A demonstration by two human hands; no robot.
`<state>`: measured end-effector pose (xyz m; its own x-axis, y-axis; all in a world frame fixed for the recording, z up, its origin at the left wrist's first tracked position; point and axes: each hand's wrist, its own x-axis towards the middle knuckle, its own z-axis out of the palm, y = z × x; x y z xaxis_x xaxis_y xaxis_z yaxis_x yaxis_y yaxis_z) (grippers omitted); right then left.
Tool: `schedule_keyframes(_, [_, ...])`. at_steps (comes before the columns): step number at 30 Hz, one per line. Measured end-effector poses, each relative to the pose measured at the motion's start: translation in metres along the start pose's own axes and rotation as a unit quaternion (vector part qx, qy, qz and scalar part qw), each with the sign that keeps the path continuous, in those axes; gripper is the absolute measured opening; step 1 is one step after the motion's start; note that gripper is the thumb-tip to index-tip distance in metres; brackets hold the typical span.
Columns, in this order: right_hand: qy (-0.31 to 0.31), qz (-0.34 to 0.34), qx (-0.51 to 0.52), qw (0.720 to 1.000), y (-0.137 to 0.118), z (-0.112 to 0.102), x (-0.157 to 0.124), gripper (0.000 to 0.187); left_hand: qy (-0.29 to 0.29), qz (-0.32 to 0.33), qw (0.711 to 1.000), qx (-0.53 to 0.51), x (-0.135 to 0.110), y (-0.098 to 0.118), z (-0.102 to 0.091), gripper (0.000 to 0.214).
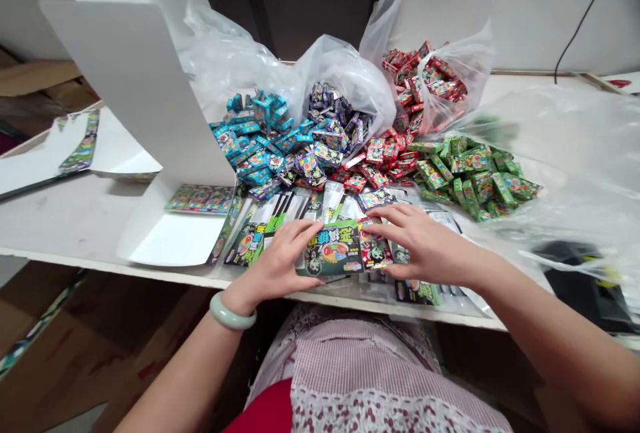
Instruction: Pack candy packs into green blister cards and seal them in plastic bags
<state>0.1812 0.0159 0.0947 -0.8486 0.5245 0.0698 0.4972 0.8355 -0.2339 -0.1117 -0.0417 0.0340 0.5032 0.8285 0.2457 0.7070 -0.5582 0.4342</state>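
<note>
Near the table's front edge, my left hand point(277, 261) grips the left end of a green-and-black printed packet point(335, 251) with a coloured wheel design, thumb below and fingers above. My right hand point(425, 246) pinches a small red candy box point(374, 246) between thumb and fingers, right beside the packet's right end. Whether the red box touches the packet or overlaps it, I cannot tell. Beneath both hands lie flat printed sleeves point(245, 246), partly hidden by them. One small purple box point(376, 198) lies just above my right fingertips.
Behind the hands are heaps of small blue boxes point(255, 153), purple boxes point(325, 143), red boxes point(425, 86) and green boxes point(473, 176), partly in clear plastic bags point(345, 63). Tall white cardboard point(135, 79) stands at left. A black object point(583, 286) lies under plastic at right.
</note>
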Motion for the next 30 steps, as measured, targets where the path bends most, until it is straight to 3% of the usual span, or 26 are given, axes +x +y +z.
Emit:
schedule_keyframes(3, [0.003,0.008,0.024,1.0,0.001,0.003,0.003,0.066,0.005,-0.007,1.0,-0.019,-0.001,0.001,0.001,0.095])
schedule_keyframes(6, [0.028,0.026,0.125,0.991,-0.005,0.014,0.001,0.081,0.008,-0.014,1.0,-0.021,-0.004,0.0,0.003,0.092])
schedule_keyframes(10, [0.141,0.088,0.216,0.962,-0.029,0.041,-0.006,0.053,0.015,-0.037,0.999,-0.013,-0.013,-0.002,0.006,0.091])
schedule_keyframes(13, [0.13,0.081,0.249,0.956,-0.033,0.052,-0.006,0.045,0.006,-0.04,0.999,-0.019,-0.019,-0.005,0.006,0.091])
schedule_keyframes(16, [0.171,0.13,0.271,0.938,0.005,0.052,0.003,0.033,0.023,-0.054,0.998,-0.008,-0.023,-0.01,0.001,0.087])
schedule_keyframes(18, [0.21,0.185,0.194,0.94,0.045,0.05,0.013,0.03,0.041,-0.067,0.997,0.005,-0.025,-0.013,-0.003,0.084])
schedule_keyframes(20, [0.127,0.173,0.086,0.973,0.081,0.052,0.027,0.037,0.046,-0.07,0.996,0.014,-0.025,-0.014,-0.004,0.084])
schedule_keyframes(22, [0.055,0.151,0.029,0.987,0.105,0.054,0.042,0.053,0.043,-0.064,0.997,0.017,-0.024,-0.013,-0.003,0.085])
schedule_keyframes(24, [0.026,0.137,0.019,0.99,0.115,0.055,0.054,0.06,0.04,-0.062,0.997,0.015,-0.023,-0.012,0.0,0.087])
schedule_keyframes(27, [0.023,0.116,0.028,0.993,0.111,0.049,0.057,0.052,0.047,-0.077,0.996,0.014,-0.025,-0.013,0.003,0.087])
schedule_keyframes(30, [0.115,0.127,0.167,0.971,0.095,0.041,0.045,0.054,0.055,-0.088,0.994,0.014,-0.028,-0.018,0.001,0.087])
